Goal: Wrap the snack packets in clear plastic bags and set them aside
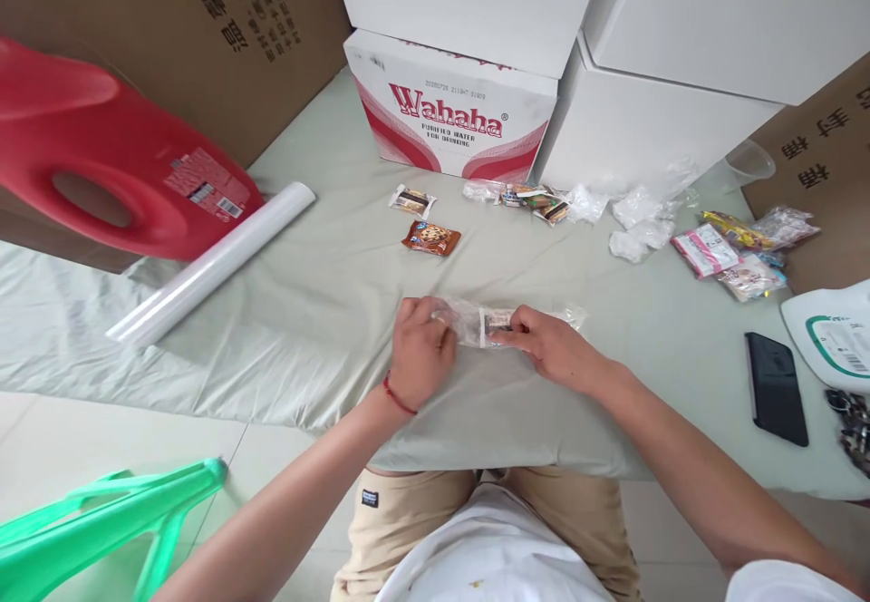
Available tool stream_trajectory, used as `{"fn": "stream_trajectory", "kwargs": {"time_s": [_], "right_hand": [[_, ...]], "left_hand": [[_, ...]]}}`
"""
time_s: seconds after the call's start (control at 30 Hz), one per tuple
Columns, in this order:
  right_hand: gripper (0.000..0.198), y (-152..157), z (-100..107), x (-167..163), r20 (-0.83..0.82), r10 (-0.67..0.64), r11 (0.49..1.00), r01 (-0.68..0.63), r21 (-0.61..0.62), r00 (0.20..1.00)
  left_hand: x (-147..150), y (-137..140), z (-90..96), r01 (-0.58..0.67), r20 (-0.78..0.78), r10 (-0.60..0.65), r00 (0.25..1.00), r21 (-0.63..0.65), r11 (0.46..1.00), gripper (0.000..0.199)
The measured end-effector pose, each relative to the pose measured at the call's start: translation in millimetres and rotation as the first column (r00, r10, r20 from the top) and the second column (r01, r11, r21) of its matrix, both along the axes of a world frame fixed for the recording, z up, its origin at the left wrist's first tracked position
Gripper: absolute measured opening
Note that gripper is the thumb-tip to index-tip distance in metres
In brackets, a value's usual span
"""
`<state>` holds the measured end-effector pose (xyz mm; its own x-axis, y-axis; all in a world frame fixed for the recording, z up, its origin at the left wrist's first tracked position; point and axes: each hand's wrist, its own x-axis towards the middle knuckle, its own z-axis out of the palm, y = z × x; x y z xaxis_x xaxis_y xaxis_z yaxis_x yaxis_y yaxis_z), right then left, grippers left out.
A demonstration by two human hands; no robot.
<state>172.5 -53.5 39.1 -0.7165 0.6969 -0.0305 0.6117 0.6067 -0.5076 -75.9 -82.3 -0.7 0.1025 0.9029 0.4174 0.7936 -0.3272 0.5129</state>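
The person's two hands meet over a clear plastic bag (466, 314) at the near side of the cloth-covered table (326, 312), and a small snack packet (498, 321) shows through the plastic, toward the middle of the bag. The left hand (422, 348) curls closed, bunching the bag's left end; the right hand (554, 344) pinches the packet's right side between thumb and finger. I'd judge the step in hand to be working the plastic around that packet. The next move seems to call for a steady left hold while the right fingers shift the packet without tearing the thin bag.

Farther off, a brown cookie packet (431, 238) lies just beside a pale-edged one (411, 202), with crumpled clear plastic (642, 212) to their right.

The left fingertips are tucked out of my sight, so I can't tell how firmly they press. The right hand covers part of the packet, its label is unreadable, and glare muddles the bag's opening. The green stool (115, 511) at near left is cut off.
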Motion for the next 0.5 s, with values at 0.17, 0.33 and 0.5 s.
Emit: {"fn": "stream_trajectory", "kwargs": {"time_s": [0.17,0.33,0.5], "right_hand": [[0.027,-5.4,-4.1,-1.1,0.038,-0.035,0.999,0.035,-0.008,0.999],[0.052,-8.4,-5.0,-0.7,0.099,0.110,0.977,-0.126,0.173,0.989],[0.068,-19.0,0.5,4.9,-0.062,0.103,0.989,-0.095,0.117,0.993]], "left_hand": [[-27.4,7.7,3.1,-0.360,0.331,0.446,0.831,-0.291,0.887,0.017],[-11.6,24.7,7.9,-0.252,0.223,0.343,0.912,-0.354,0.901,0.039],[2.8,20.3,5.3,-0.078,0.023,0.097,0.995,-0.430,0.900,0.027]]}}
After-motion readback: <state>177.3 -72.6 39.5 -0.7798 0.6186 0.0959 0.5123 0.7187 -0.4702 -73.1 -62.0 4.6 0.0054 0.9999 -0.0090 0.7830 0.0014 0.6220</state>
